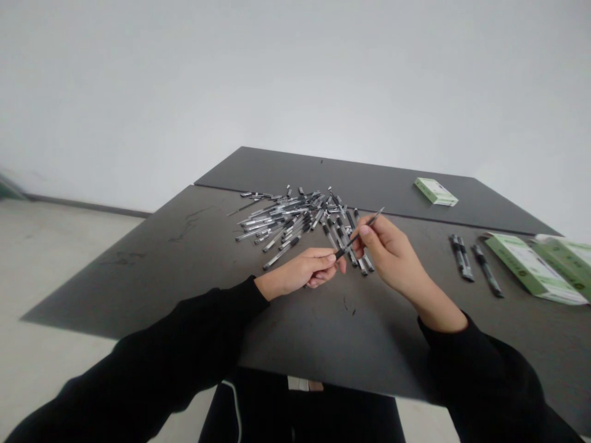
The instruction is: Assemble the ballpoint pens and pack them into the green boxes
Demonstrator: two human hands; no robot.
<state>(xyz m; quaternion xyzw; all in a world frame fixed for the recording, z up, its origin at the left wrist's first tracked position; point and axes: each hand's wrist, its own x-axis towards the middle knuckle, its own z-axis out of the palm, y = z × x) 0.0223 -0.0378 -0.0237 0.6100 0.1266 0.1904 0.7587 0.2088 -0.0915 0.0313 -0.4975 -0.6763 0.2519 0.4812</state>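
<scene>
My right hand [388,252] grips a slim black gel pen [357,235] between thumb and fingers, its tip end pointing up and away. My left hand [300,272] lies curled just left of the pen's lower end, with its fingertips almost at the pen. Whether the left hand holds anything is hidden by its fingers. Beneath both hands spreads a loose, crisscrossed heap of black and silver pens [286,221] on the dark table.
Two tables [184,246] meet at a seam. A pair of pens [462,257] and a single pen [487,269] lie at right, beside open green-and-white boxes [530,267]. Another green box [436,191] sits farther back.
</scene>
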